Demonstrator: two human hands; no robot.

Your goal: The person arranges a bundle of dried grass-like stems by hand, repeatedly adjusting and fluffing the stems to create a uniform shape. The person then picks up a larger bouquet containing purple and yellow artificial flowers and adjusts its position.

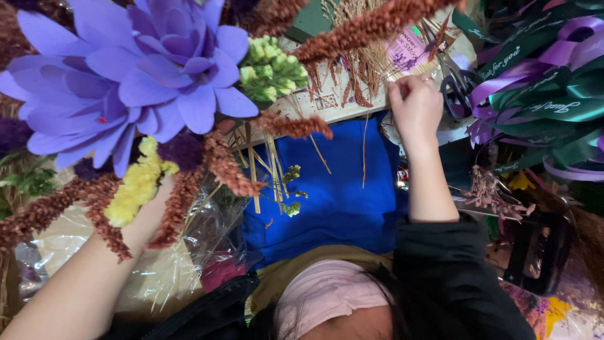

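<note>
While my left hand (148, 217) gripped the stems of the bouquet (145, 119), I kept the bunch raised close to my face, so the big purple paper-like flowers (135, 75) filled the upper left of my view. My fingers were closed around the stems, though the blooms hid most of the hand, and I judged that grip was there to stop the arrangement from fanning apart. Yellow filler flowers (135, 186) and rusty-red plume sprays (189, 195) hung just beside my wrist, with a pale green cluster (272, 72) tucked against the purple petals. My right hand (415, 107) was stretched out to the table edge (343, 110), fingers curled into a loose fist on the dried straw-coloured stalks (358, 60) lying there; whether it pinched one stalk I could not tell. Below lay a blue cloth (333, 195), some crinkled clear wrapping (207, 236) near my left arm, and to the right a heap of purple and dark green ribbons (541, 82), with scissors (456, 91) just beside my right hand.
</note>
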